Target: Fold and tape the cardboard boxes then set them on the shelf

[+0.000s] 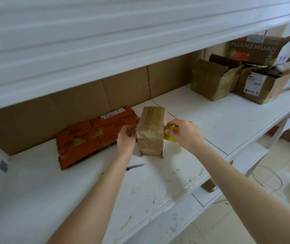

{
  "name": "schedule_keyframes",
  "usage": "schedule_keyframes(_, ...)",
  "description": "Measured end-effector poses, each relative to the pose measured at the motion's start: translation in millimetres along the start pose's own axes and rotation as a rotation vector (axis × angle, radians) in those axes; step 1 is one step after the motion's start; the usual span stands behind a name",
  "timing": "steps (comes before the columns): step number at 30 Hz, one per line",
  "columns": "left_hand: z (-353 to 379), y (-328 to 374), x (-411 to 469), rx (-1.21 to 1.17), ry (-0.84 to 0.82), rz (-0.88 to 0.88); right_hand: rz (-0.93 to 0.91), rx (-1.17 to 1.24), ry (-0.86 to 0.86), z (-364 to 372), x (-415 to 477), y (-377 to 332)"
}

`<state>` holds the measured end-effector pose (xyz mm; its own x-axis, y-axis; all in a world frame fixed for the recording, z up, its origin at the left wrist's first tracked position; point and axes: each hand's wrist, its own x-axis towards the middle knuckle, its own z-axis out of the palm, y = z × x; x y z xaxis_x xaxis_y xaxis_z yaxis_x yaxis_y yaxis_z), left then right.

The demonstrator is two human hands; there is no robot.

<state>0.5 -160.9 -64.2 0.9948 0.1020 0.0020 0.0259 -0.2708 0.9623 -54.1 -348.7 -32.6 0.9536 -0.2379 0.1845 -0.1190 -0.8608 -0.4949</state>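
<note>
Your right hand pinches the yellow tape against the small cardboard box standing mid-way along the white shelf, your left hand fingers too blurred to read, so a hard pull may topple it.
</note>
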Motion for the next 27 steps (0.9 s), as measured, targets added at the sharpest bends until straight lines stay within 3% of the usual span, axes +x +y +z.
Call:
schedule_keyframes(2, -1.1, 2.0, -1.2, 0.069, 0.054, -0.005, -0.001, -0.006, -0.009, 0.0, 0.6, -0.6)
schedule_keyframes(4, -7.9, 8.8, -8.6, 0.101, 0.222, 0.094, 0.007, 0.003, -0.023, 0.7, 0.2, 0.9)
schedule_keyframes(6, -14.0, 17.5, -22.8, 0.139, 0.361, 0.448, 0.006, 0.01, -0.024, 3.8, -0.8, 2.6)
schedule_keyframes(7, -13.8, 22.2, -31.0, 0.205, 0.341, 0.667, 0.002, 0.011, -0.019, 5.2, -1.5, 3.2)
schedule_keyframes(9, -5.1, 26.4, -40.9, 0.413, 0.114, 0.937, -0.006, 0.023, -0.008, 5.6, -0.8, 4.3)
schedule_keyframes(11, 2.4, 26.4, -44.1, 0.64, -0.095, 0.889, -0.035, 0.042, -0.035, 2.8, 0.0, 7.2)
schedule_keyframes(13, 2.3, 21.3, -39.2, 0.703, -0.13, 0.8, -0.074, 0.076, -0.105, -1.1, -1.4, 13.7)
schedule_keyframes(19, 10.0, 17.9, -35.9, 0.675, -0.03, 0.719, -0.097, 0.37, -0.265, -10.6, -24.9, 46.4)
schedule_keyframes(27, 19.1, 25.7, -39.4, 0.579, 0.145, 0.686, -0.037, 0.197, -0.103, -9.7, -25.2, 39.0)
